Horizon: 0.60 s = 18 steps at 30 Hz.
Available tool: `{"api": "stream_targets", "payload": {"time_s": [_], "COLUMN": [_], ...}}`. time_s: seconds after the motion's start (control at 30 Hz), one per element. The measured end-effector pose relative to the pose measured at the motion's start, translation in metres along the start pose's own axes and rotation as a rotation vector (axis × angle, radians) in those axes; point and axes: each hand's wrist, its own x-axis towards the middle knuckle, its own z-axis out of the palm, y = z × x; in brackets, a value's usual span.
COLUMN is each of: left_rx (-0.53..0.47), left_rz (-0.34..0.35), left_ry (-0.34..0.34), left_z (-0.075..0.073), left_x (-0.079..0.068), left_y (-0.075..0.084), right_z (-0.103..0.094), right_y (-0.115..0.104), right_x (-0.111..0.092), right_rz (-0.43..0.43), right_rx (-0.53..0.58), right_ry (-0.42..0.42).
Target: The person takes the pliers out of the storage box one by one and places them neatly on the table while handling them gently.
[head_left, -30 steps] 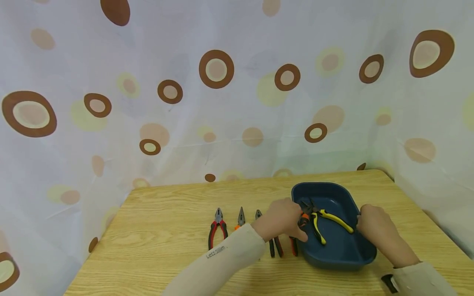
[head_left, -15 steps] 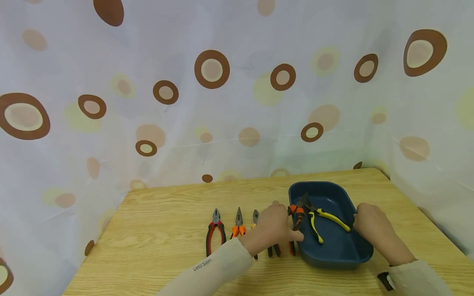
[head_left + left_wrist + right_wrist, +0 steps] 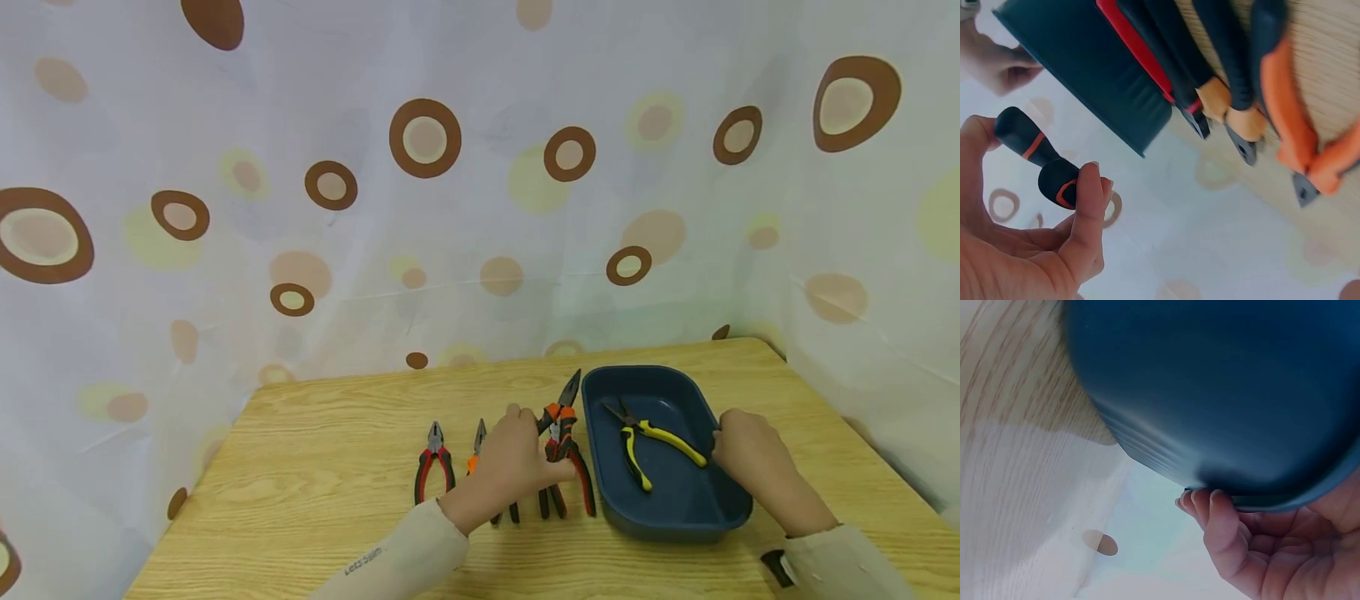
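Note:
My left hand (image 3: pixel 510 454) pinches long-nose pliers (image 3: pixel 571 390) with orange-and-black handles. They are raised over the table row, left of the blue bin (image 3: pixel 678 500). In the left wrist view, thumb and fingers hold the handle ends (image 3: pixel 1025 134). My right hand (image 3: pixel 753 457) grips the bin's right rim; in the right wrist view its fingers (image 3: pixel 1225 540) curl over the edge. Inside the bin lie spread pliers with yellow-and-black handles (image 3: pixel 675 443). Red-and-black pliers (image 3: pixel 435 467) lie leftmost in the row, beside orange-handled pliers (image 3: pixel 473 463) partly covered by my left hand.
More pliers lie under my left hand, including red-handled ones (image 3: pixel 583 479) close to the bin's left wall. The wooden table (image 3: pixel 322 450) ends at a patterned curtain (image 3: pixel 465 208) behind and at the right. A dark object (image 3: pixel 776 568) shows by the right sleeve.
My left hand has lifted the orange-and-black pliers out of the bin and carried them left over the row. The right hand stays on the rim; the yellow-handled pliers remain inside.

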Motion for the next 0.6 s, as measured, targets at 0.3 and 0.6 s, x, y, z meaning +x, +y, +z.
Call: {"api": "stream_targets", "payload": {"time_s": [0.3,0.6], "left_rx": [-0.115,-0.093], "left_rz": [-0.126,-0.257], "left_ry": [0.07,0.133], "left_z": [-0.021,-0.039], "left_x": [-0.019,-0.04], "left_y": [-0.037,-0.084], "right_z": [0.001,0.001], "right_y": [0.003,0.003], "right_x": [-0.001,0.002], "right_rz": [-0.014,-0.014], "right_rx": [-0.004,-0.014], "right_ry": [0.003,0.01]}}
